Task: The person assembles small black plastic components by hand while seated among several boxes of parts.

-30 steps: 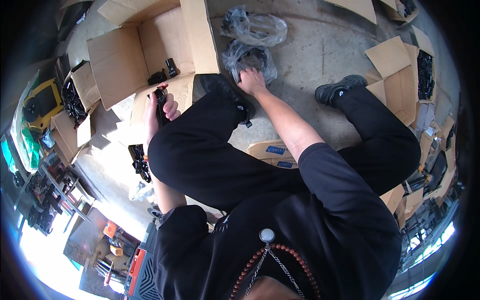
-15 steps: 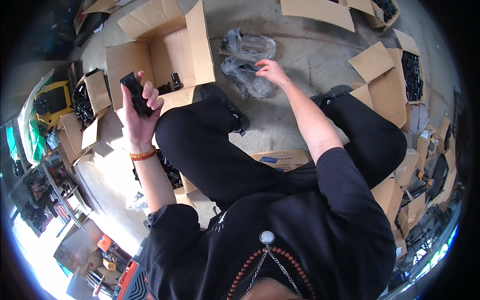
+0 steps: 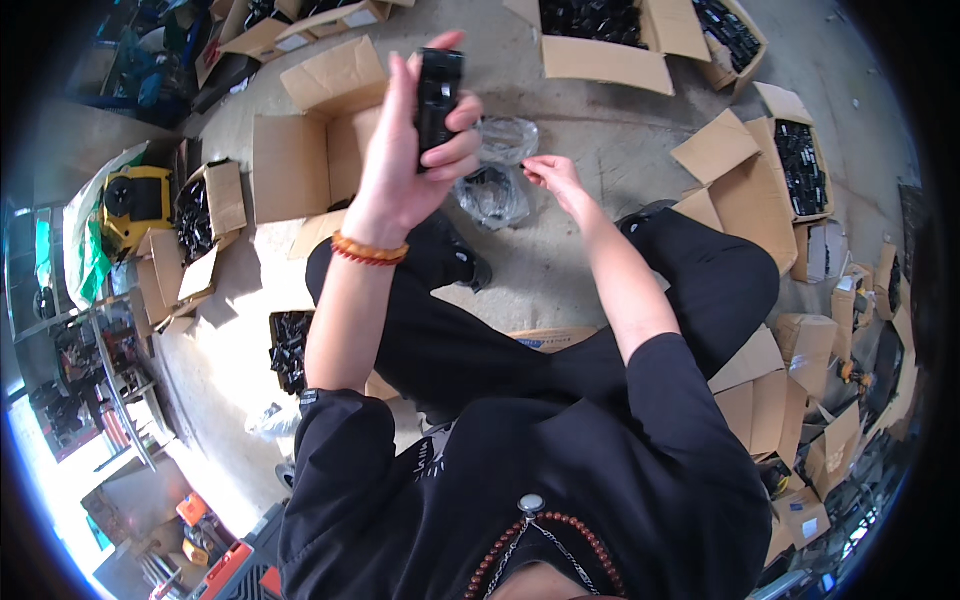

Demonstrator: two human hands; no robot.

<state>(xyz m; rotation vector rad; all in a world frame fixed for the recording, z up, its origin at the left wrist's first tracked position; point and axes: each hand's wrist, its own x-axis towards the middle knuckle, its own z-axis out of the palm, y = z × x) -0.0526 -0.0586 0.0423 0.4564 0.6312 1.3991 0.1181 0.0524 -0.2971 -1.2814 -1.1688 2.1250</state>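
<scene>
1. The left hand (image 3: 408, 150) is curled around a long black part (image 3: 440, 95), thumb on one side and fingers on the other; the part stands lengthwise in the grip, its top end near the index fingertip.
2. An orange beaded bracelet (image 3: 370, 249) circles the wrist just below that grip.
3. The right hand (image 3: 556, 182), to the right of the left one and lower, has thumb and fingertips drawn together in a pinch on a small dark piece (image 3: 524, 165), too small to identify.
4. Just left of the pinch, a clear plastic bag (image 3: 490, 208) with dark contents lies on the concrete floor (image 3: 560, 260); a second clear plastic bag (image 3: 512, 132) lies beside it, farther from the person.
5. Left of the left hand and partly behind it is an open cardboard box (image 3: 290, 165), flaps spread.
6. Well beyond the pinch, a cardboard carton (image 3: 605, 65) holds many black parts; to the right of the pinch, an open carton (image 3: 750, 215) sits next to another filled with black pieces.
</scene>
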